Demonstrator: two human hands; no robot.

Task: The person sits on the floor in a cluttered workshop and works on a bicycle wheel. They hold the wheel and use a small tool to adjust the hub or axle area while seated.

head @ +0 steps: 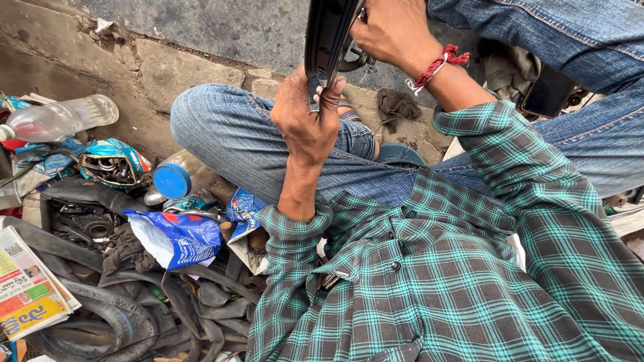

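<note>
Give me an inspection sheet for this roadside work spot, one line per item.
Surface: worn grey stone paving, dusty.
Job's things: curved black rubber tyre section, held upright over the knee.
Clutter: black rubber inner tubes, crumpled blue plastic bag, clear plastic bottle, blue-capped jar, folded newspaper.
Grips: left hand clasps the tyre's lower edge; right hand, red thread at the wrist, holds it higher up.
Cables: nothing seen.
Surroundings: grey concrete wall; dark rag.
</note>
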